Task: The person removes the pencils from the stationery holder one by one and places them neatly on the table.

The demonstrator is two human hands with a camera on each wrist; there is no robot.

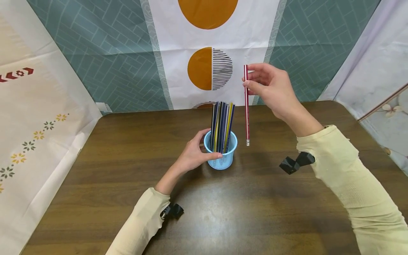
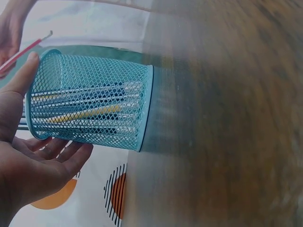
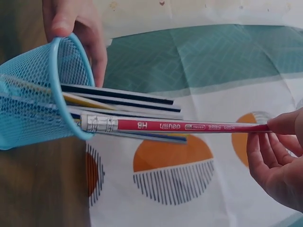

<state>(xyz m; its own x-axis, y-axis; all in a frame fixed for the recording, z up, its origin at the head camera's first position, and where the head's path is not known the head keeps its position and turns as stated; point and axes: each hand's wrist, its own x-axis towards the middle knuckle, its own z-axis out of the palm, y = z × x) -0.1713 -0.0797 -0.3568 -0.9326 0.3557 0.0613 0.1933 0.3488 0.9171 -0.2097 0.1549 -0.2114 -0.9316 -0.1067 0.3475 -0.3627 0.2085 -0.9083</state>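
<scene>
right forearm [image 1: 338,175] aslant, fingers [image 1: 259,67] around upright pencil [image 3: 175,126]

Brown table [image 1: 127,148]; teal-sided backdrop [image 1: 118,71] behind (orange circles [image 1: 208,12] on white); flowered cloth [image 1: 35,102] left.

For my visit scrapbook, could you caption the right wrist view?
Right hand pinching a red HB pencil beside a light-blue mesh cup of pencils held by the left hand.

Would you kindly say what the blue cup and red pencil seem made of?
Blue cup: probably painted metal mesh, given its fine, even grid. Red pencil: probably wood, given its HB marking, under glossy paint; its silvery, ribbed ferrule looks metal.
</scene>
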